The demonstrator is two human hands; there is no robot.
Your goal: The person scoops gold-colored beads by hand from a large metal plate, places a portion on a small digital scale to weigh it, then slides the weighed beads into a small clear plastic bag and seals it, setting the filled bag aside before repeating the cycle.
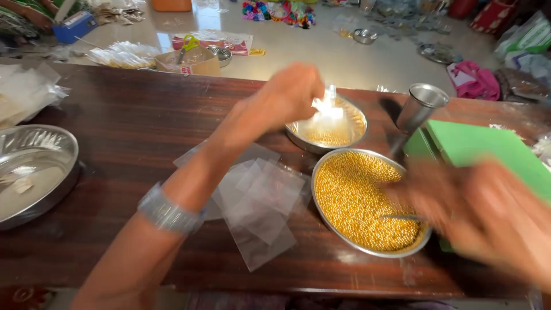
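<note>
My left hand (287, 97) reaches across the dark wooden table (126, 132) and is closed on a small clear plastic bag (327, 109), held above a smaller steel plate (351, 136) of gold beads. My right hand (476, 212) is blurred at the right. It seems to grip a thin metal spoon (402, 218) whose tip rests in a larger steel plate (372, 251) heaped with gold beads. A silver bangle (167, 211) circles my left wrist.
Loose clear plastic bags (258, 201) lie spread between the plates and my left arm. A steel cup (422, 106) and a green box (488, 149) stand at the right. An empty steel bowl (34, 172) sits at the left edge. Clutter covers the floor beyond.
</note>
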